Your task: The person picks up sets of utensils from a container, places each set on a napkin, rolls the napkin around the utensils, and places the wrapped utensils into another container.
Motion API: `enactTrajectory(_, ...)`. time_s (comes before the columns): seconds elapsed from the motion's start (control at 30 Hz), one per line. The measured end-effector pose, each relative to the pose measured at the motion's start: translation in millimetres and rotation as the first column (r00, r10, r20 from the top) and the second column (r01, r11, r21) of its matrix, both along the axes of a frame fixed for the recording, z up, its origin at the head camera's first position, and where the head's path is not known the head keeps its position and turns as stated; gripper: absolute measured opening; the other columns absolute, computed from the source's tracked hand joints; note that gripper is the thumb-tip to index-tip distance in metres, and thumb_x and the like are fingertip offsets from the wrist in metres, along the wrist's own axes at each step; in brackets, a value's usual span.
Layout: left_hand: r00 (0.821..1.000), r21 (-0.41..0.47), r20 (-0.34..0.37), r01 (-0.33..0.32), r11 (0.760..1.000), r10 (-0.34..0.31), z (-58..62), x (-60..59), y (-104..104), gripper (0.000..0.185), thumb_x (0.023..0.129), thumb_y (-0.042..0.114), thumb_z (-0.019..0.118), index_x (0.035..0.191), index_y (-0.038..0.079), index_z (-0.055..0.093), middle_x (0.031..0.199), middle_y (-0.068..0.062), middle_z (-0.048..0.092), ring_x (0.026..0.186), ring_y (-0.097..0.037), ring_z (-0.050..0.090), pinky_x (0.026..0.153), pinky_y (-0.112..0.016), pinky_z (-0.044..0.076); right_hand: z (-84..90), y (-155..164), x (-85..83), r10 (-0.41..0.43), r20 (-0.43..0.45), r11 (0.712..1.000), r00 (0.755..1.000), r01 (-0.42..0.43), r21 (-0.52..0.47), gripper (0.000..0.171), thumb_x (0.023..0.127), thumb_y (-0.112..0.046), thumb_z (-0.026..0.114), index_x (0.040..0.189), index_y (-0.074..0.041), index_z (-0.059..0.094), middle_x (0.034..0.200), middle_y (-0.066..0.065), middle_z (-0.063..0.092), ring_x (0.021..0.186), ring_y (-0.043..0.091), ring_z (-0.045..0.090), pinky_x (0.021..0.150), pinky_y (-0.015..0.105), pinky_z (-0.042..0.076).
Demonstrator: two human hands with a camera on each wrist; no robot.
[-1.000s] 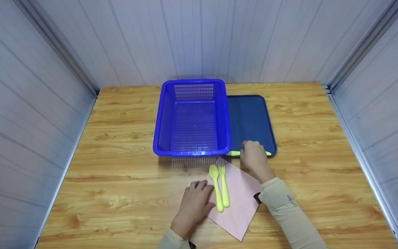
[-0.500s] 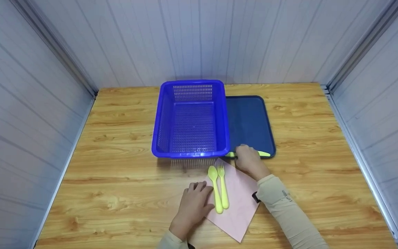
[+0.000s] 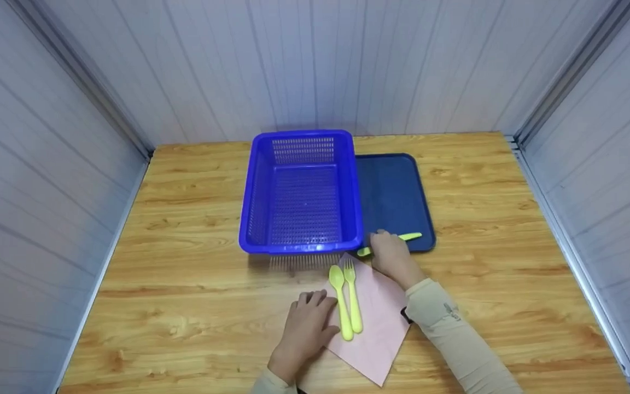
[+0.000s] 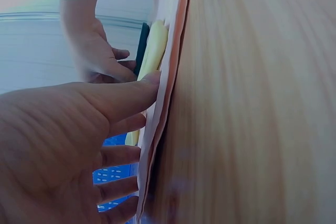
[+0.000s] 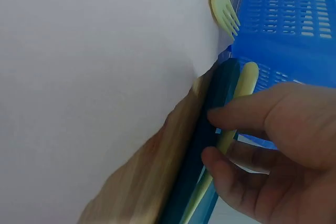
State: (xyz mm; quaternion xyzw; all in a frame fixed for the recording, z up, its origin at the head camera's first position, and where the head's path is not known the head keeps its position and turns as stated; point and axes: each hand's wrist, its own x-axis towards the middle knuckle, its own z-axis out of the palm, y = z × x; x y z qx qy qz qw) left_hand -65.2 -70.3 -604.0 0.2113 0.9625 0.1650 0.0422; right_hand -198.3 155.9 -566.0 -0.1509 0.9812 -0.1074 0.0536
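Knife [image 3: 410,236]: yellow-green, at the near edge of the blue tray [image 3: 391,191], slanted, with its handle end just past that edge and its tip over the tray.
Turn: half a second ago it lay nearly level along the tray's edge; now the tip points farther from the person and the handle end has swung nearer.
Right hand [image 3: 390,251]: fingers curled round the middle of the knife, thumb and fingertip close together in the right wrist view.
Left hand [image 3: 307,323]: fingers loosely spread, gripping nothing, resting at the left edge of the pink sheet [image 3: 379,317]; little changed.
Spoon [image 3: 342,302] and fork [image 3: 354,298]: side by side on the sheet, spoon nearer the left hand, both where they were.
Basket [image 3: 304,248]: blue, upright on the desk [image 3: 184,246], overlapping the tray's left side in the head view.
Meaning: the turn suggests that the knife moves with the right hand's grip, so the work is probably past reaching and into handling; whether the knife is fully clear of the tray, I cannot tell.
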Motion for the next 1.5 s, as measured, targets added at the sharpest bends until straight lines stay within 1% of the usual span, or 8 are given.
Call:
enactTrajectory(0.13,1.0,0.015,-0.014,-0.001,1.0,0.001,-0.8,0.6,-1,0.055,0.08,0.043,0.075,0.127,0.018,0.062,0.133,-0.011,0.054,0.117,-0.035,0.047,0.09,-0.051,0.044,1.0,-3,10.5,-0.015,-0.099,0.999,0.995,0.011,-0.037,0.011,0.073,-0.002,0.071,0.079,-0.001,0.063,0.082,0.016,0.059,0.077,0.037,0.064,0.067,0.05,0.054)
enactTrajectory(0.3,1.0,0.029,-0.024,0.0,1.0,0.0,-4.6,1.9,-2,0.055,0.08,0.043,0.075,0.127,0.017,0.062,0.132,-0.011,0.055,0.116,-0.035,0.048,0.09,-0.052,0.044,-6.4,-7,23.4,-0.122,-0.171,0.983,0.978,0.094,-0.159,0.009,0.078,0.0,0.06,0.07,0.003,0.063,0.076,0.017,0.059,0.071,0.041,0.063,0.064,0.052,0.053)
enactTrajectory(0.43,1.0,0.026,-0.018,-0.003,1.0,0.003,-5.8,3.2,-2,0.056,0.079,0.043,0.076,0.127,0.018,0.062,0.132,-0.01,0.055,0.117,-0.035,0.048,0.09,-0.052,0.043,-18.8,-8,30.1,-0.234,-0.228,0.939,0.945,0.159,-0.307,0.002,0.076,0.005,0.064,0.078,0.005,0.063,0.082,0.019,0.058,0.074,0.043,0.063,0.065,0.052,0.053)
enactTrajectory(0.57,1.0,0.019,-0.009,0.003,1.0,-0.002,-5.8,2.8,1,0.056,0.08,0.043,0.075,0.127,0.018,0.061,0.133,-0.011,0.054,0.117,-0.035,0.047,0.091,-0.052,0.043,-24.3,-6,36.5,-0.342,-0.223,0.88,0.913,0.229,-0.415,0.024,0.071,0.012,0.066,0.095,0.009,0.063,0.098,0.021,0.055,0.08,0.044,0.062,0.068,0.051,0.054)
enactTrajectory(0.67,1.0,0.018,-0.011,0.006,1.0,-0.005,-5.6,1.7,1,0.056,0.08,0.043,0.075,0.128,0.018,0.061,0.134,-0.011,0.054,0.118,-0.036,0.047,0.091,-0.052,0.043,-24.0,-4,41.2,-0.379,-0.214,0.856,0.9,0.253,-0.451,0.03,0.071,0.014,0.067,0.101,0.011,0.064,0.1,0.024,0.058,0.085,0.043,0.063,0.071,0.05,0.054)
enactTrajectory(1.0,1.0,0.016,-0.008,0.002,1.0,-0.002,-7.0,3.0,-1,0.057,0.081,0.044,0.075,0.129,0.018,0.06,0.135,-0.011,0.053,0.119,-0.036,0.046,0.093,-0.052,0.042,-21.6,-3,60.8,-0.404,-0.229,0.884,0.886,0.312,-0.349,0.024,0.077,0.005,0.065,0.1,0.0,0.073,0.086,0.017,0.069,0.075,0.039,0.066,0.061,0.051,0.052)
enactTrajectory(1.27,1.0,0.04,0.012,-0.008,0.999,0.008,-6.9,6.3,0,0.056,0.082,0.042,0.075,0.129,0.016,0.06,0.135,-0.01,0.053,0.12,-0.034,0.045,0.095,-0.052,0.041,-19.7,-7,77.6,-0.366,-0.244,0.912,0.898,0.294,-0.285,0.013,0.078,-0.002,0.073,0.087,-0.011,0.076,0.077,0.011,0.07,0.066,0.039,0.065,0.05,0.052,0.049)
enactTrajectory(1.5,1.0,0.027,0.026,-0.017,1.0,0.016,-6.1,4.6,1,0.056,0.082,0.042,0.074,0.13,0.017,0.06,0.137,-0.01,0.052,0.122,-0.034,0.044,0.096,-0.053,0.04,-23.8,-16,91.7,-0.375,-0.185,0.907,0.909,0.317,-0.278,0.024,0.077,-0.01,0.078,0.101,-0.009,0.076,0.088,0.014,0.072,0.069,0.039,0.066,0.052,0.05,0.051)
